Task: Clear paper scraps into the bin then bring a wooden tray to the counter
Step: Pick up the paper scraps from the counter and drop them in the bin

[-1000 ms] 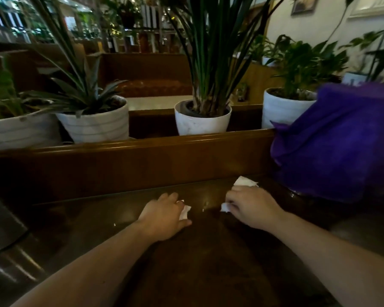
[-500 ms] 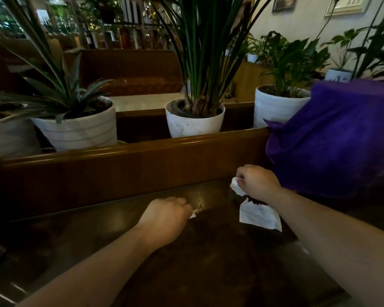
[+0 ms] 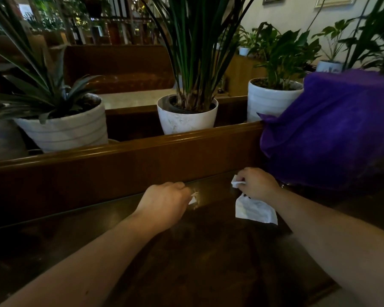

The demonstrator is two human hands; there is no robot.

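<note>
While both my hands are closed on paper, neither grip looks secure. My left hand (image 3: 164, 202) is fisted over a small white paper scrap (image 3: 193, 199); only a corner pokes out on the right of the knuckles, so I cannot tell how much of it I hold. My right hand (image 3: 256, 185), further right and a little farther off, pinches a crumpled white paper bit (image 3: 236, 182) in its fingertips, while a larger creased white sheet (image 3: 254, 210) hangs from under the palm, its lower edge at or near the dark glossy wooden table (image 3: 197, 262).

Risks, as I judge them:
- The hanging sheet is held only by its top; a quick lift could let it slip back down.
- Two pieces in one hand: tightening on one may loosen the other.
- The purple cloth bundle (image 3: 330, 129) sits just beside my right hand; a wide swing could snag it.
- Dim light, dark surface: small scraps could be missed.

No bin or wooden tray in view; both must be found.
</note>
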